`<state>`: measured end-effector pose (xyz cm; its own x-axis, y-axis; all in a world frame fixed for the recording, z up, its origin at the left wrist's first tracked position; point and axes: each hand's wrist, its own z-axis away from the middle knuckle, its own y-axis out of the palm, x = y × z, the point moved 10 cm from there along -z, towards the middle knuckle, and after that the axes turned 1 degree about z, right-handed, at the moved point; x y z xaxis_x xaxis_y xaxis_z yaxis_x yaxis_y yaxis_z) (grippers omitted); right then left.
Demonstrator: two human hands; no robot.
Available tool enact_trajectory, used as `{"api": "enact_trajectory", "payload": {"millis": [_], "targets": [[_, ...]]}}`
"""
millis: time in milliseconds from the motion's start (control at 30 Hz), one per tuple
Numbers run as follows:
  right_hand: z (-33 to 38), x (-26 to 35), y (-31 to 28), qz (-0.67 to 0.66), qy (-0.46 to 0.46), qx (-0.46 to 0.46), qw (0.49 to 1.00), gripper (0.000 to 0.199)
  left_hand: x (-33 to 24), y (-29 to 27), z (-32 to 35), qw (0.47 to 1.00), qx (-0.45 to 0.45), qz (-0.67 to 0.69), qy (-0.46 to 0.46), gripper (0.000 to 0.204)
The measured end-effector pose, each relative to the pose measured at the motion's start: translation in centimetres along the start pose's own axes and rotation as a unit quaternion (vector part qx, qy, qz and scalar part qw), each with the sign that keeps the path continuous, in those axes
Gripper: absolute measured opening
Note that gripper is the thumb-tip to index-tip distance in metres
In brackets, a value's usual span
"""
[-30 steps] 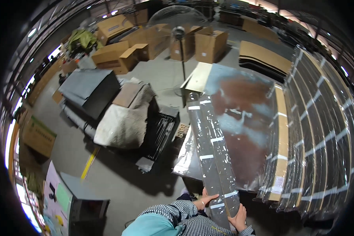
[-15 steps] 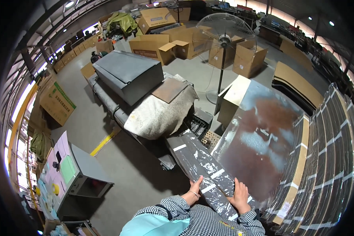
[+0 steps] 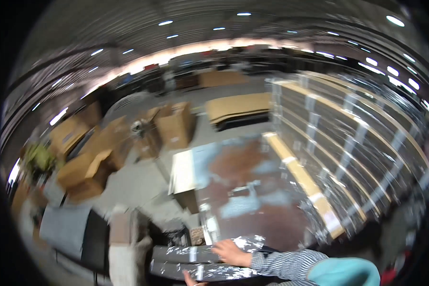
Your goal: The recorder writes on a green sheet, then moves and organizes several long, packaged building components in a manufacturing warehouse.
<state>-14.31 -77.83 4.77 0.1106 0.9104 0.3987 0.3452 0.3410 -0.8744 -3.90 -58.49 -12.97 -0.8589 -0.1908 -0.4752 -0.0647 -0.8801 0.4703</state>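
A long dark package (image 3: 174, 269) in shiny clear film, with pale tape strips, lies across the lower middle. It looks like two lengths side by side. My right hand (image 3: 229, 251) grips its far side from above, fingers closed over the edge. At the picture's lower edge my left hand (image 3: 190, 279) holds the near side; only its thumb and part of the hand show. The package's left end meets a cloth-covered support (image 3: 124, 255). Motion blurs the picture somewhat.
Beyond the package stands a rust-brown and bluish tabletop (image 3: 276, 214). Stacked film-wrapped panels (image 3: 343, 143) rise on the right. A grey metal box (image 3: 69, 229) sits at the left. Cardboard boxes (image 3: 174, 124), a blurred fan (image 3: 138, 127) and a stack of brown sheets (image 3: 238, 107) stand farther back.
My view has swung right and up, so the package now lies crosswise at the lower edge. Both hands stay on it; my left hand is now mostly cut off by the picture's edge.
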Motion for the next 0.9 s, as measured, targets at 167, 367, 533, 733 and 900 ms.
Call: {"api": "enact_trajectory", "payload": {"millis": [167, 367, 533, 733, 900], "targets": [[-0.7, 5.8, -21.5, -0.012, -0.067, -0.314, 0.947, 0.051, -3.8, 1.3, -3.7, 0.963, 0.182, -0.096, 0.173, 0.085], [26.2, 1.9, -42.3, 0.314, 0.159, -0.521, 0.778, 0.055, 11.7, 15.3, -2.0, 0.875, 0.371, -0.300, 0.080, 0.057], [53.0, 10.9, -57.1, 0.465, 0.290, -0.690, 0.473, 0.092, 26.8, 25.0, 5.5, 0.888, 0.350, -0.245, -0.172, 0.052], [69.4, 1.7, -63.8, 0.028, 0.208, -0.743, 0.636, 0.102, 36.7, 41.6, 24.9, 0.753, 0.553, -0.288, -0.211, 0.058], [55.1, 8.3, -59.8, 0.170, 0.174, -0.597, 0.765, 0.113, 36.4, 49.6, 42.4, 0.612, 0.739, -0.161, -0.231, 0.086]]}}
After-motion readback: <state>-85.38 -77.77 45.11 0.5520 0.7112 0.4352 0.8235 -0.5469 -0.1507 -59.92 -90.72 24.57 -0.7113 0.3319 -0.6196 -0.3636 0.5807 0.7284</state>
